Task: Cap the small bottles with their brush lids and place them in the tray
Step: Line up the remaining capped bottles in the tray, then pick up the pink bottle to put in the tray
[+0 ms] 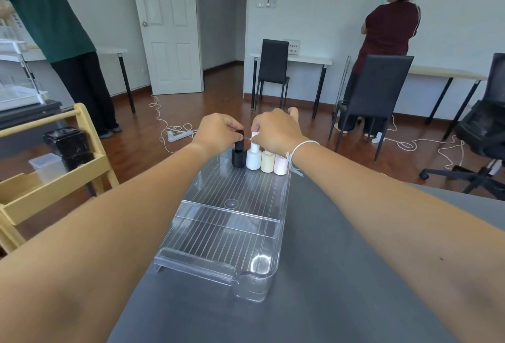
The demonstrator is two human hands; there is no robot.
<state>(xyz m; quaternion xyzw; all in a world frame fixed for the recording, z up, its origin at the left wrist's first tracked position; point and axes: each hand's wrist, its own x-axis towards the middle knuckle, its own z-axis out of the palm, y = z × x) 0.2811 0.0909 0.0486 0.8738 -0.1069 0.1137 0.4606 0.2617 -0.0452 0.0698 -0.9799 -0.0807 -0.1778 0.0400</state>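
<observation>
**Both hands on bottle lids at the tray's far end**

The left hand (220, 131) curls its fingertips round the black lid (239, 141), which stands upright on the black bottle (238, 157). The right hand (276, 131) pinches the white lid (255, 142) on the white bottle (253, 159); its fingers hide the top of the lid, so how fully it is seated cannot be told. A white string bracelet (296, 151) circles the right wrist.

Four bottles stand upright in a row, touching or nearly so: black, white, then a cream bottle (267, 161) and a pale pink bottle (280, 164). The right hand covers the tops of the last two, so their lids cannot be seen. The row sits at the far end of the clear ribbed tray (226, 236); whether inside its far wall or just against it is unclear.

The tray lies lengthwise on a dark grey table (341, 274). To the left is a wooden cart (54, 173). Behind, two people stand with their backs turned at white desks, near black chairs (273, 64), and a white cable (175, 131) trails over the wood floor.
</observation>
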